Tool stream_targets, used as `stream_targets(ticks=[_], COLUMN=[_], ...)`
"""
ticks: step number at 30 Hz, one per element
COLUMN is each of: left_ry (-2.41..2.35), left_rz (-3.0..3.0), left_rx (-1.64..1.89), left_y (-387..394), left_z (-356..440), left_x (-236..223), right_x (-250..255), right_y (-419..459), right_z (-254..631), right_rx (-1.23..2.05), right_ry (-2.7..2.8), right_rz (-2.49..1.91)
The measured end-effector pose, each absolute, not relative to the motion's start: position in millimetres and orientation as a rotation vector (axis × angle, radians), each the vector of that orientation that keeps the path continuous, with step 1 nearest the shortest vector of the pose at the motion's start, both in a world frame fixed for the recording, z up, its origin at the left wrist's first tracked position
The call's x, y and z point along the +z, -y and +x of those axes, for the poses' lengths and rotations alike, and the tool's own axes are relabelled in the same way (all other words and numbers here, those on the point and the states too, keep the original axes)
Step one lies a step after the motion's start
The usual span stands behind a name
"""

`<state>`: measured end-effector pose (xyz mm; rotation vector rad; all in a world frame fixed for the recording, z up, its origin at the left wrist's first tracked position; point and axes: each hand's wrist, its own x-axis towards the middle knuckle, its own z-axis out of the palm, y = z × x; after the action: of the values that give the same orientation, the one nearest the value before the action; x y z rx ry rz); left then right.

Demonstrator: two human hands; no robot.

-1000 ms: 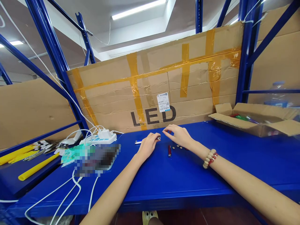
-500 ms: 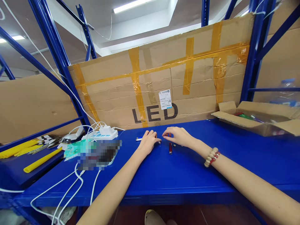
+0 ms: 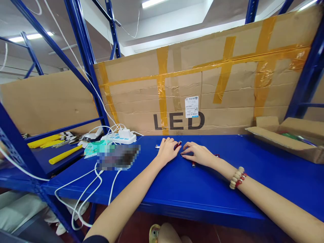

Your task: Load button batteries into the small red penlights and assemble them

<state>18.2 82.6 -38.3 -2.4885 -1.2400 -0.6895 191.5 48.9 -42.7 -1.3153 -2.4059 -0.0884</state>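
My left hand (image 3: 168, 150) is closed on a small dark red metal tube (image 3: 178, 145), which sticks out between thumb and fingers. A short blue and silver piece (image 3: 157, 146) lies on the table just left of that hand, partly covered by it. Close by on the right, my right hand (image 3: 198, 153) has its fingers curled, thumb and fingertip together; anything between them is too small to make out. Under its palm side lies another dark red tube with a silver end (image 3: 193, 164). A further red piece (image 3: 217, 155) shows behind the right wrist.
The blue metal table (image 3: 177, 189) backs onto a large taped cardboard sheet (image 3: 141, 104). An open cardboard box (image 3: 286, 140) stands at the right. On the left are a white power strip (image 3: 121, 136), white cables (image 3: 100, 184), a blurred-out object (image 3: 118, 157) and yellow tubes (image 3: 65, 154).
A dark red tube now shows in my left hand. My right hand has come lower, over the other tube, with its fingertips closer together. The view has turned left.
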Motion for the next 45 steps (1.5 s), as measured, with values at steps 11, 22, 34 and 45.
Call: stream_targets(ticks=[11, 22, 34, 45], left_ry=[1.221, 1.101, 1.136, 1.091], left_rz=[-2.609, -2.621, -2.661, -2.69], left_rx=[-0.703, -0.691, -0.661, -0.68], left_y=[-86, -85, -86, -82], left_z=[16, 18, 18, 20], left_x=[-38, -40, -41, -39], right_x=[-34, -35, -37, -32], right_y=[-49, -50, -51, -46], right_z=[195, 197, 195, 194], right_rx=[-0.361, -0.434, -0.233, -0.214], right_ry=[2.174, 1.977, 2.005, 1.974], right_rz=[-1.259, -1.076, -1.164, -1.183])
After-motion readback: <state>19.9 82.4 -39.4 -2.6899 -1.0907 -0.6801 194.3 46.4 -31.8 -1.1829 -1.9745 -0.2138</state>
